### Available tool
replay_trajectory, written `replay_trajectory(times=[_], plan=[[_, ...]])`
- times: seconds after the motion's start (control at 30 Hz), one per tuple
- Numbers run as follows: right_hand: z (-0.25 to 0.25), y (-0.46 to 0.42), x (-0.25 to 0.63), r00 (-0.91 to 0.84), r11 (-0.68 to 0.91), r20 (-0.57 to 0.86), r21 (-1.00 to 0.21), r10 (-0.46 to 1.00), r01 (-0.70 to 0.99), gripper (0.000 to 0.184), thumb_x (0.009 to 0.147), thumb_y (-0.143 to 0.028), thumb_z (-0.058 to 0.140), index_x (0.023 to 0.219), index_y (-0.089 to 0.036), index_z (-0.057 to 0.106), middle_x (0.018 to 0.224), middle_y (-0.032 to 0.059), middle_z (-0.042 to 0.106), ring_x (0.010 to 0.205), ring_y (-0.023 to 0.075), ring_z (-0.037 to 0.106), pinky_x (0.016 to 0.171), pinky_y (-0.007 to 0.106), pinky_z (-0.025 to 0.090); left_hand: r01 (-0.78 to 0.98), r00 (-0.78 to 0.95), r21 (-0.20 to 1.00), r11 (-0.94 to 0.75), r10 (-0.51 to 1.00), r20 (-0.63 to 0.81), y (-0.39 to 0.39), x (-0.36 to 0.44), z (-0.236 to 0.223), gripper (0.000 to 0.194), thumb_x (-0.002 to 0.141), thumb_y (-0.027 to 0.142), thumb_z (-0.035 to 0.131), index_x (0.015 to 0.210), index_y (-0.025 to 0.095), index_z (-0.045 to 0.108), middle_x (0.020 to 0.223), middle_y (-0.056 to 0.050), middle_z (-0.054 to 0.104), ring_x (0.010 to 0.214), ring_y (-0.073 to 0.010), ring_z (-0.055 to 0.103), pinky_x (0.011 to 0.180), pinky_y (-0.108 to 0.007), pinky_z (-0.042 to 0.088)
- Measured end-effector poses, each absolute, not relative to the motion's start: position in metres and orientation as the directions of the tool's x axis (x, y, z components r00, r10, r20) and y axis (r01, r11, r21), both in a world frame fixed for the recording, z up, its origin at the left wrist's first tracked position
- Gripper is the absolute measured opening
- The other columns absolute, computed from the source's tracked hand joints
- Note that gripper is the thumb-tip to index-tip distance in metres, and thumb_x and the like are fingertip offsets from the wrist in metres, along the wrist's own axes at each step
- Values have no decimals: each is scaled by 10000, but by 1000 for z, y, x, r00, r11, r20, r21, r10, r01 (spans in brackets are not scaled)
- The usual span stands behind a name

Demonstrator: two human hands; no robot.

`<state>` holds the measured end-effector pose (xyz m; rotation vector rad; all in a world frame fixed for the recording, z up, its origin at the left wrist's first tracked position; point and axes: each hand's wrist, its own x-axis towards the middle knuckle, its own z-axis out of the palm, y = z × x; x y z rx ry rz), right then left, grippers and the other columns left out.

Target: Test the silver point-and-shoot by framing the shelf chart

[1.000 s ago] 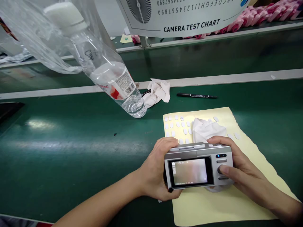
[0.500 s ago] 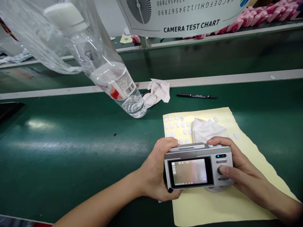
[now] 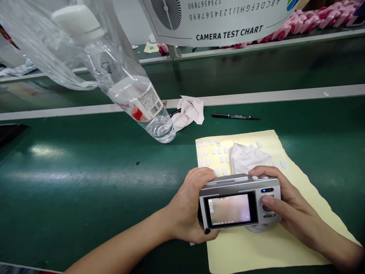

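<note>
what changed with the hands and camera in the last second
The thumb of the right hand slid up a little across the buttons, and the compact digital camera sits slightly lower. Nothing was taken or let go: the left hand still grips it. The plastic water bottle, white cloth and yellow sheet stayed put.

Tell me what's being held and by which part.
A silver compact digital camera: the left hand grips its left end, the right hand its right end, thumb on the rear buttons.

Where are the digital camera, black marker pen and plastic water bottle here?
Digital camera [image 3: 230, 209], head view, point on its rear screen.
Black marker pen [image 3: 236, 117], head view, point on its barrel.
Plastic water bottle [image 3: 142, 104], head view, point on its label.
</note>
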<state>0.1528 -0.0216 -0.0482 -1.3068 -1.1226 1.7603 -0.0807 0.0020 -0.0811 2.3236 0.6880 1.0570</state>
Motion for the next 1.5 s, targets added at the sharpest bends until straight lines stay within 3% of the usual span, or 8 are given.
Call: replay_trajectory(times=[0.17,0.5,0.97,1.5], plan=[[-46,-22,153,-310,-439,-418,-898,854,1,319,857,-530,572,1096,-343,475,926,25,573,676,194,604,538,297,575,236,570,613,-754,619,540,1,-80,-82,913,624,301,702,1394,156,235,1138,-152,502,1105,-325,540,959,-520,468],[-46,-24,150,-276,-479,-429,-866,860,-145,290,830,-491,655,1070,-383,532,956,-15,548,669,144,568,520,218,550,240,575,619,-748,623,530,1,-81,-81,900,635,301,690,1398,153,236,1148,-143,493,1126,-309,528,976,-489,460],[-43,-24,149,-252,-542,-496,-824,831,-165,359,770,-516,710,1056,-379,543,956,-9,563,685,163,599,504,236,571,234,576,634,-737,630,521,0,-82,-81,870,646,277,693,1379,129,250,1149,-132,484,1140,-283,509,999,-429,427],[-43,-25,148,-217,-546,-507,-816,834,-189,371,763,-486,718,1094,-413,568,971,-6,586,698,186,627,506,265,595,228,583,655,-720,640,501,0,-82,-81,865,661,304,689,1382,152,234,1168,-137,471,1153,-283,499,1012,-451,430]])
